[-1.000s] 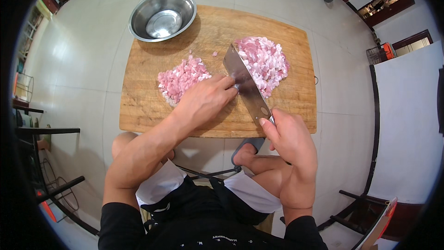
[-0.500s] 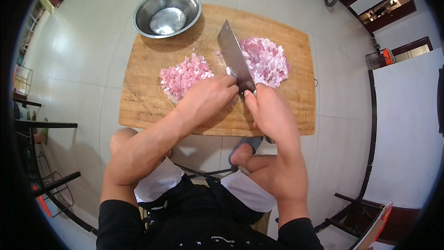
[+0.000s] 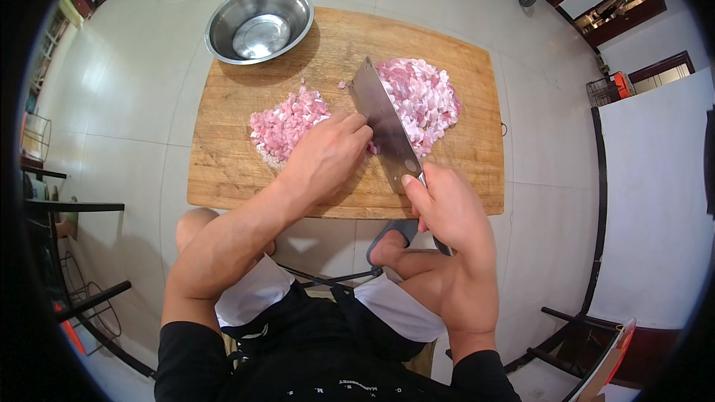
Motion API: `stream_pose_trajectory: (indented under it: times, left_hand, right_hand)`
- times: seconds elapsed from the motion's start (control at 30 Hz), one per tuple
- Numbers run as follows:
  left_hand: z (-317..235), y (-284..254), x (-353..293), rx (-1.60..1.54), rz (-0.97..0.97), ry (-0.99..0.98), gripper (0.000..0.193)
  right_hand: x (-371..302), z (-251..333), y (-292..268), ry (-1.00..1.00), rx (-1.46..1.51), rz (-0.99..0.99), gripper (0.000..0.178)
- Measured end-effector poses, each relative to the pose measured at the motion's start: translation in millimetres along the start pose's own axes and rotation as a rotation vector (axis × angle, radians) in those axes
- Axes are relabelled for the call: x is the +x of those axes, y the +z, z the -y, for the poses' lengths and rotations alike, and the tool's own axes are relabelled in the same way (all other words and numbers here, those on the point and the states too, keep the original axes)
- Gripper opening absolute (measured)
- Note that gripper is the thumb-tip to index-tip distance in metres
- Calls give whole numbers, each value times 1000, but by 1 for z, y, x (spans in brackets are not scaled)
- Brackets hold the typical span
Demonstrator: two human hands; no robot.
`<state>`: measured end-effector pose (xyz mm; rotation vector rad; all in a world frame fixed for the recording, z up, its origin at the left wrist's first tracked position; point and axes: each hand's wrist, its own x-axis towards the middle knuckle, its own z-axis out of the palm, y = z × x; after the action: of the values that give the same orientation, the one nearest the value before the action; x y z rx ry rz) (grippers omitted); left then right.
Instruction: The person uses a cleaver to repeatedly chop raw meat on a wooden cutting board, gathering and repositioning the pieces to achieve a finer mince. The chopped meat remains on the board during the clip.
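My right hand (image 3: 450,202) is closed round the handle of a cleaver (image 3: 389,128), whose broad blade slants away over the wooden cutting board (image 3: 350,201). Curled fingers of my left hand (image 3: 333,150) rest against the left side of that blade. A bit of pink meat shows at their tips, mostly hidden by the hand. Left of it lies a pile of finely diced meat (image 3: 287,125), partly covered by my wrist. To the right of the blade sits a larger heap of coarser meat pieces (image 3: 423,100).
A steel bowl (image 3: 261,33) stands on the board's far left corner. Below the near edge are my knees and a slippered foot (image 3: 391,242) on the tiled floor (image 3: 119,171). Dark metal frames (image 3: 74,206) stand at left, a white panel (image 3: 655,208) at right.
The cleaver and my right hand have drawn nearer to me and slightly right. My left hand stays beside the blade. The whole view has shifted a little.
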<state>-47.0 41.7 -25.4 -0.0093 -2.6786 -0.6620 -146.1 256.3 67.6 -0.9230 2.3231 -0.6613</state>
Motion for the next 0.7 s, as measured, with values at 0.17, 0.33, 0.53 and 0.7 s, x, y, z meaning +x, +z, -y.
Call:
stream_pose_trajectory:
  times: [0.17,0.33,0.53,0.7]
  left_hand:
    - [8,1,4,-18,5,67,14]
    - [12,0,4,-68,-6,57,13]
    - [12,-3,5,-72,26,53,9]
    - [0,-8,-2,-146,80,69,10]
  right_hand:
    - [3,12,2,46,-17,7,37]
    - [20,6,10,-78,-37,-48,37]
    - [37,23,19,9,-47,-95,38]
    - [61,3,21,-42,129,-167,38]
